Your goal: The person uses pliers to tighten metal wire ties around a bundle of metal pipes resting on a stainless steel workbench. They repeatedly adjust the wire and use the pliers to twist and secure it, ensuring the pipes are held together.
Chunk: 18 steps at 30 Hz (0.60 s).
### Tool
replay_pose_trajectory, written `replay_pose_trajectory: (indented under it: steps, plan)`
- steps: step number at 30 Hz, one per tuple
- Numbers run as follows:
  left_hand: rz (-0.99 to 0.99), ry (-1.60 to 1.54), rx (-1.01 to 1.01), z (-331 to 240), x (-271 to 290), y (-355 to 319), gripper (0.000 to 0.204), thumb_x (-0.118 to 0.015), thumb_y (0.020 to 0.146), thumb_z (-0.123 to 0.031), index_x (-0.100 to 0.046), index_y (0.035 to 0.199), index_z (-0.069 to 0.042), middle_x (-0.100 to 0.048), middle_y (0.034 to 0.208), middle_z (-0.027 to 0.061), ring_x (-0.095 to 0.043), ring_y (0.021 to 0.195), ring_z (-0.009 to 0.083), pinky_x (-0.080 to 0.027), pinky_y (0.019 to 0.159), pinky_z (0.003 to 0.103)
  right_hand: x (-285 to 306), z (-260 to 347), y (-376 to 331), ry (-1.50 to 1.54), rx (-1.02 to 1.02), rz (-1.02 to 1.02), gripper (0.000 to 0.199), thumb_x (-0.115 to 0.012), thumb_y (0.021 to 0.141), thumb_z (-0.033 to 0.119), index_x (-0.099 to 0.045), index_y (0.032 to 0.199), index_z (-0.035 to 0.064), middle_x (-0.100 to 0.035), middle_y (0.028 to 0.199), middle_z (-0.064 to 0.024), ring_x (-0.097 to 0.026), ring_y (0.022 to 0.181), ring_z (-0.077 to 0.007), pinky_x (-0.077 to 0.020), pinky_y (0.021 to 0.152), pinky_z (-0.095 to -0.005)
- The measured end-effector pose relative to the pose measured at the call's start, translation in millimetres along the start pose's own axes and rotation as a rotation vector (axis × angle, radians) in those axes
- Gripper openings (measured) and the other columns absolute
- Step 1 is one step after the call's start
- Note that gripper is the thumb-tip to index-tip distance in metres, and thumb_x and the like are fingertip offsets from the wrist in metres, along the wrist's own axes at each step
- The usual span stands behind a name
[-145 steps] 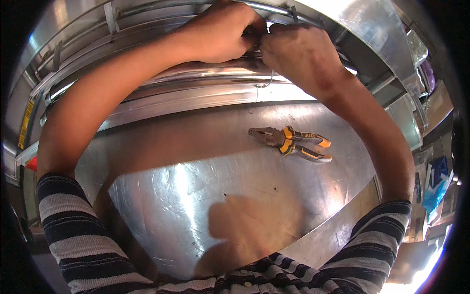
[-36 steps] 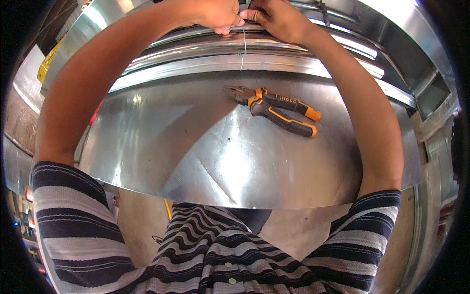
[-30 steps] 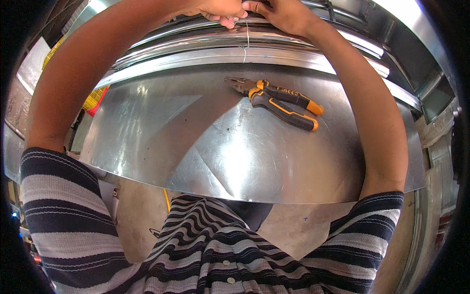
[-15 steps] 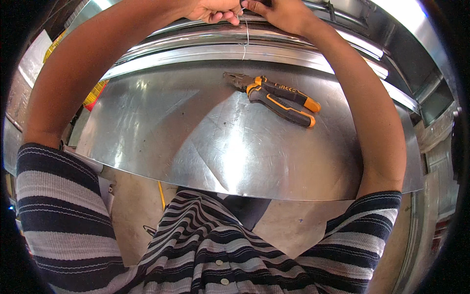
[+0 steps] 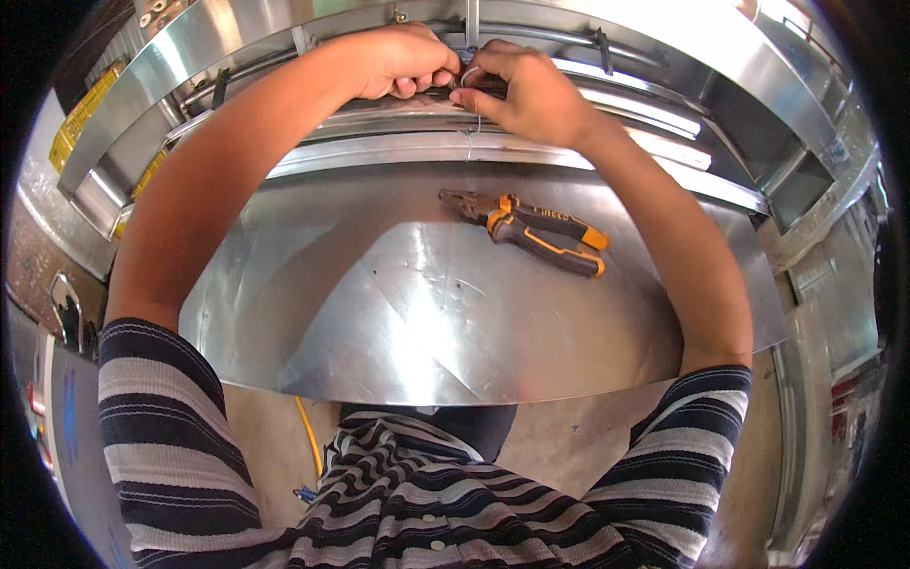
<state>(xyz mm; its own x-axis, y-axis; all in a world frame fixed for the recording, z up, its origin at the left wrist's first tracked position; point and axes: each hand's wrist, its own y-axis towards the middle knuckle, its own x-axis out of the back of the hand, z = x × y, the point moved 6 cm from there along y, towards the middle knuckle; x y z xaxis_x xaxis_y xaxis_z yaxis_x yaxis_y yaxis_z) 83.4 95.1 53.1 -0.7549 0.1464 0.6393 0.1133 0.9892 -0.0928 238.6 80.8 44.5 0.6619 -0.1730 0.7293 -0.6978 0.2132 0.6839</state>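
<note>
Both my hands meet at the top middle of the head view, over a bundle of shiny metal tubes. A thin wire (image 5: 479,121) runs down from between them across the tubes and a flat metal strip. My left hand (image 5: 408,64) is closed, its fingertips pinching the wire. From the other side my right hand (image 5: 533,95) grips the wire's bent upper part with thumb and curled fingers. The exact grip is partly hidden where the fingertips meet. Combination pliers (image 5: 545,232) with black and orange handles lie on the metal sheet, jaws toward the left, touched by neither hand.
The scratched metal sheet (image 5: 379,294) spreads between my forearms and body. Beyond it lie the metal tubes (image 5: 654,112) and a metal frame (image 5: 763,71) with upright edges. A yellow cable (image 5: 308,436) runs on the floor below the sheet's near edge.
The view has tilted up, so hands, wire and pliers sit lower and more of the frame shows. Both hands stay at the wire; my right fingers have opened a little around it.
</note>
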Motion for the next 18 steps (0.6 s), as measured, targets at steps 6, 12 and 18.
replay_pose_trajectory:
  steps: [6,12,18]
  plan:
    - [0.025,0.014,-0.109,5,0,3,0.025,-0.064,0.091,-0.022,-0.055,0.071,-0.011,-0.047,0.065,-0.0036,-0.042,0.055,0.0083,-0.032,0.046,0.025,-5,3,-7,0.103,-0.268,-0.153,0.022,-0.08,0.088,0.021,-0.076,0.095,0.0005,-0.073,0.098,-0.0183,-0.071,0.09,-0.0368,-0.0558,0.083,-0.0427]
    - [-0.067,0.088,-0.112,-1,-5,-2,0.022,-0.061,0.089,-0.02,-0.057,0.074,-0.004,-0.051,0.068,0.0051,-0.046,0.056,0.0167,-0.043,0.052,0.035,9,20,1,-0.033,-0.543,-0.169,0.021,-0.079,0.089,0.015,-0.073,0.102,0.0,-0.072,0.109,-0.0145,-0.071,0.09,-0.0299,-0.0566,0.086,-0.0401]
    - [-0.079,0.121,-0.16,7,-3,12,0.017,-0.058,0.087,-0.014,-0.06,0.075,-0.002,-0.05,0.067,0.0055,-0.04,0.054,0.0163,-0.035,0.048,0.037,-2,55,12,-1.006,0.284,0.105,0.01,-0.067,0.083,0.021,-0.073,0.088,0.0165,-0.066,0.097,0.0,-0.062,0.101,-0.0176,-0.0498,0.088,-0.0355]
